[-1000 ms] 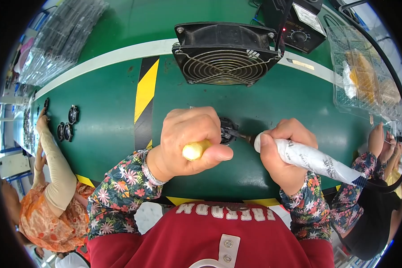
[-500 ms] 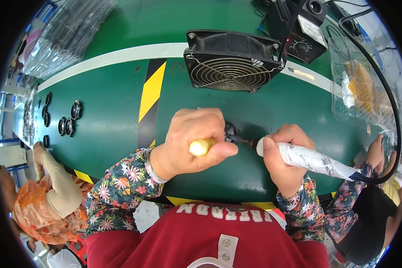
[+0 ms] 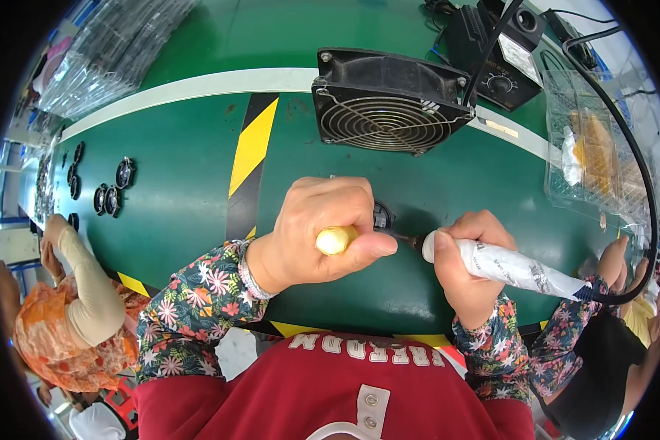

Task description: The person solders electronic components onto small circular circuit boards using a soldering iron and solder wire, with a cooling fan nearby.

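Note:
My left hand [image 3: 319, 227] is closed round a short yellow rod [image 3: 336, 240], whose blunt end pokes out above the thumb; its lower end is hidden by the fist. In my right hand [image 3: 471, 264] is a soldering iron [image 3: 517, 270], its grip wrapped in white printed paper, pinched between thumb and fingers. The iron's thin tip points left, close to a small round black part [image 3: 382, 217] on the green table. That part lies just beyond my left thumb, partly covered by the hand. Whether the tip touches it, I cannot tell.
A black fan [image 3: 391, 103] with a wire guard stands beyond my hands. Behind it on the right is a black soldering station [image 3: 497, 62], and a thick cable [image 3: 642, 158] loops to the iron. Several black round parts [image 3: 125, 173] lie left; a clear plastic tray [image 3: 565, 180] stands right. Co-workers sit both sides.
The iron's tip sits slightly lower against the round part, which shows a little more. Both hands keep their grips. The whole view has shifted slightly, and the left co-worker's arm has moved.

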Tool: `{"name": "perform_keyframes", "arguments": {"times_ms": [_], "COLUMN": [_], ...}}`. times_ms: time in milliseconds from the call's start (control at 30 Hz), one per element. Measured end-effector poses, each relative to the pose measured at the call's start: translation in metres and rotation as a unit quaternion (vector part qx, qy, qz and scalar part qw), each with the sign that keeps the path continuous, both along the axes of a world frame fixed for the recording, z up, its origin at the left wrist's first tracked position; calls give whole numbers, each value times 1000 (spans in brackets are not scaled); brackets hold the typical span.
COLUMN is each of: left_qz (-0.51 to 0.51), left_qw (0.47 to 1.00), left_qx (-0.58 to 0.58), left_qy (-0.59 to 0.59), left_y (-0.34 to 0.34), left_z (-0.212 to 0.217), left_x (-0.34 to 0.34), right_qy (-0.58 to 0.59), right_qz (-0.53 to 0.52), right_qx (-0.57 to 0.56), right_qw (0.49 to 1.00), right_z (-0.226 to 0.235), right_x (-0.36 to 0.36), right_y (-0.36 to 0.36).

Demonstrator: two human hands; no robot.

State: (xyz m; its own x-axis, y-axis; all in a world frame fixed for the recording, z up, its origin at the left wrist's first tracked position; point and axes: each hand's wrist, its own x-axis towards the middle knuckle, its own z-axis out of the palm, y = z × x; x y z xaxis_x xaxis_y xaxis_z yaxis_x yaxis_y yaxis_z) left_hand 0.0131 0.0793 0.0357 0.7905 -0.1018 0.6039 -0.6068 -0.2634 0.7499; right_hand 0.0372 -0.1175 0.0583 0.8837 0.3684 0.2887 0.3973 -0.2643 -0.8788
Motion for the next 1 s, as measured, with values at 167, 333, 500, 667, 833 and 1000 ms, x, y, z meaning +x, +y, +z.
{"name": "perform_keyframes", "arguments": {"times_ms": [167,333,500,667,833,1000], "left_qz": [-5,0,5,-6,-9,-9], "left_qw": [1000,1000,1000,999,999,999], "left_qx": [-2,-1,-6,25,30,35], "left_qy": [3,-3,3,31,39,40], "left_y": [1,0,0,6,7,8], "left_z": [1,0,-1,3,3,3], "left_x": [0,1,0,-2,-1,-1], "right_qy": [-18,-31,-37,-44,-55,-32], "right_qz": [22,29,25,19,24,22], "right_qx": [-23,-34,-27,-30,-30,9], "right_qw": [999,999,999,998,998,999], "right_z": [7,6,5,5,2,-3], "right_x": [0,-1,-1,-1,0,-1], "right_y": [2,1,2,2,1,1]}}
